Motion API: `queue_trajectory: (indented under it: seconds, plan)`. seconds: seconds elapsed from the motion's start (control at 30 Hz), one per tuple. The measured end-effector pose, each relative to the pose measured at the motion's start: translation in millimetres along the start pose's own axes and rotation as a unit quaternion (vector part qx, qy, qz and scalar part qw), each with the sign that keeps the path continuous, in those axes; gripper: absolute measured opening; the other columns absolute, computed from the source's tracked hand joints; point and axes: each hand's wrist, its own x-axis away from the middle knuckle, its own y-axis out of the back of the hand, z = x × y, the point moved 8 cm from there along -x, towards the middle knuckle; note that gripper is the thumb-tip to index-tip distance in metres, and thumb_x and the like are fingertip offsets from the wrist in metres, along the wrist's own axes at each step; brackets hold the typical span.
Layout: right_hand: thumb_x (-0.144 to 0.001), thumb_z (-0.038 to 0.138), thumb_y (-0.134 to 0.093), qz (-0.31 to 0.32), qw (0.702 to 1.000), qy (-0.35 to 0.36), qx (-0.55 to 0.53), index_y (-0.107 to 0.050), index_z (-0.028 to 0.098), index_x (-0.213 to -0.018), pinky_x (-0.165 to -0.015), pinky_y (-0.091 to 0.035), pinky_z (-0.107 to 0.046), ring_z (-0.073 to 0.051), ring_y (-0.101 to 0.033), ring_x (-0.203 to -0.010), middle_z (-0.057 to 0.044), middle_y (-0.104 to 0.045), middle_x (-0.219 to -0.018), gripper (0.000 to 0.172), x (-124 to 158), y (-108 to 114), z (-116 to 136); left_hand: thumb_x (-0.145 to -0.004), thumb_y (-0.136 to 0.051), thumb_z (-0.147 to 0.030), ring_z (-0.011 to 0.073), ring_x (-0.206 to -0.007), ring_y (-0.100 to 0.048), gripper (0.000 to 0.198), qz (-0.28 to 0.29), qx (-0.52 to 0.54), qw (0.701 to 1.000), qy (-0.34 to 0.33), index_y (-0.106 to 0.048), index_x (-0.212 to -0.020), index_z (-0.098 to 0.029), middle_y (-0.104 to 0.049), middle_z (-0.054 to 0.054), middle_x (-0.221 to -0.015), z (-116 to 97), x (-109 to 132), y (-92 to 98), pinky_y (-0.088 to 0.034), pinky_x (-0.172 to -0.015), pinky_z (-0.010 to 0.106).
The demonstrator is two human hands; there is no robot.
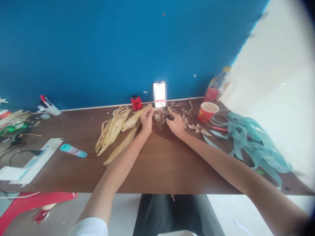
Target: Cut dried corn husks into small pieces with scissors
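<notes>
My left hand [147,120] is closed in a pinch on a small pale strip of corn husk [157,108], whose far end points right. Scissors with dark handles [168,117] are in my right hand [176,124], fingers wrapped round the handles. Their thin blades point up and left, close to the strip; whether they touch it I cannot tell. Dried corn husks [113,131] lie in a pile just left of my left hand. Cut husk scraps [197,127] are scattered around and beyond my right hand.
A lit phone [159,93] leans on the blue wall, beside a red spool-like object [136,103]. To the right are a red paper cup [207,112], a bottle [216,87] and teal ribbon [256,137]. A blue tube [73,150] and a power strip [39,162] lie left.
</notes>
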Motion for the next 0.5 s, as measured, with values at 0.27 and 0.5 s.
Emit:
queue_trajectory:
  seconds: [0.27, 0.5]
  plan:
    - [-0.072, 0.035, -0.060, 0.006, 1.000, 0.006, -0.016, -0.071, 0.020, -0.089, -0.065, -0.043, -0.030, -0.019, -0.057, -0.068, -0.001, -0.067, -0.072, 0.025, 0.3, -1.2, -0.4, -0.068, -0.079, -0.030, 0.0176, -0.087, -0.065, 0.034, -0.005, 0.022, 1.000, 0.013, -0.071, -0.097, -0.014, -0.072, 0.009, -0.097, 7.6, -3.1, 1.3, -0.051, -0.079, 0.031]
    - [-0.072, 0.034, -0.059, 0.011, 1.000, 0.004, 0.006, -0.072, 0.020, -0.083, -0.063, -0.043, -0.029, -0.019, -0.059, -0.069, -0.002, -0.068, -0.072, 0.023, 0.1, -2.8, -3.1, -0.067, -0.079, -0.025, 0.0138, -0.079, -0.063, 0.043, 0.003, 0.038, 0.999, 0.021, -0.069, -0.107, -0.015, -0.070, 0.009, -0.103, 9.2, -5.2, 1.2, -0.046, -0.064, 0.024]
